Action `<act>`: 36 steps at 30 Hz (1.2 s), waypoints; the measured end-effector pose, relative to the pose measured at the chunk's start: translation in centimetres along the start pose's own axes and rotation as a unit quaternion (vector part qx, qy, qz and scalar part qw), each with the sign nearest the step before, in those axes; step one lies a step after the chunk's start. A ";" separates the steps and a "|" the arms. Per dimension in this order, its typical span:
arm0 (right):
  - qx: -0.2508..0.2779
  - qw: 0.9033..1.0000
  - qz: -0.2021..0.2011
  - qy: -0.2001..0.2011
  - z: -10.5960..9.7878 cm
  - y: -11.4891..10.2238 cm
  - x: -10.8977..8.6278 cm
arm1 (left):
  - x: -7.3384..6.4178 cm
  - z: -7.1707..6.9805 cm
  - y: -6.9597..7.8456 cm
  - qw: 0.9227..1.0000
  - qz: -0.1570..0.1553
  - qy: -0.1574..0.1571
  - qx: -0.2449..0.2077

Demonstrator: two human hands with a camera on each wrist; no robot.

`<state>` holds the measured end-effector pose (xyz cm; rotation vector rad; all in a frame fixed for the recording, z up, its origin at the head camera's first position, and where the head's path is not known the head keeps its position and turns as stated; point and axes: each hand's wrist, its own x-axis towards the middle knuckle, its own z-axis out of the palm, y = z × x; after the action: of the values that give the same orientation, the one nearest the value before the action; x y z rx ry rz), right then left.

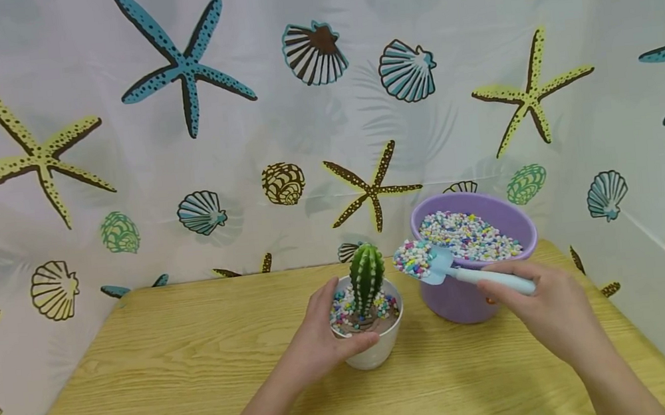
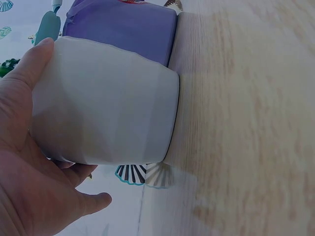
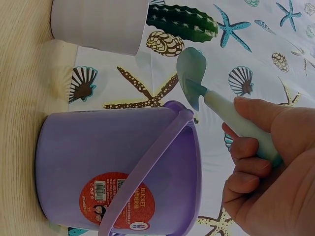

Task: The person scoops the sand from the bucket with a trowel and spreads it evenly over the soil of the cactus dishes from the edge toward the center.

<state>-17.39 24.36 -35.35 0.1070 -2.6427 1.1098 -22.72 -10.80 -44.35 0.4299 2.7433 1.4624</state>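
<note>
A green cactus (image 1: 368, 277) stands in a white pot (image 1: 373, 354), with brown soil showing at the front and colourful pebbles around the rest. My left hand (image 1: 327, 338) holds the pot by its rim, thumb at the front and fingers round the left side. In my right hand (image 1: 542, 301) is the handle of a small light-blue shovel (image 1: 439, 265), its blade heaped with multicoloured pebbles. The blade hovers between the pot and a purple bucket (image 1: 464, 298), near the bucket's left rim. More pebbles (image 1: 467, 234) lie inside the bucket.
The wooden table (image 1: 190, 355) carries the pot and bucket. Behind it and along the sides hangs a white cloth (image 1: 276, 126) printed with starfish and shells. In the right wrist view the bucket's handle (image 3: 147, 167) hangs down across a red label (image 3: 93, 194).
</note>
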 end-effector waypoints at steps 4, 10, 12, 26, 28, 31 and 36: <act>0.009 1.000 -0.008 0.001 0.3 0.0 -0.1 | 0.0 0.0 -0.1 1.000 0.001 0.000 0.000; 0.013 1.000 -0.012 0.001 0.8 0.0 -0.3 | 0.0 0.0 -0.1 1.000 0.004 0.001 -0.001; 0.010 1.000 -0.010 -0.001 0.9 -0.1 -0.3 | 0.0 0.0 -0.1 1.000 0.003 0.000 -0.002; -0.007 0.999 -0.035 -0.005 1.5 -0.1 -0.4 | -0.1 0.0 -0.1 1.000 0.008 0.000 0.000; -0.010 0.999 -0.039 -0.004 1.6 -0.1 -0.4 | -0.1 0.0 -0.1 1.000 0.008 0.001 0.001; -0.010 0.999 -0.041 -0.005 1.7 0.0 -0.4 | -0.2 0.0 0.0 1.000 0.006 0.001 0.002; -0.014 0.999 -0.046 -0.013 2.0 -0.1 -0.4 | -0.2 -0.1 0.1 1.000 0.005 0.000 0.004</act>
<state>-17.47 22.89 -36.73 0.2363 -2.6456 1.0491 -22.53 -10.84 -44.24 0.4433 2.7520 1.4541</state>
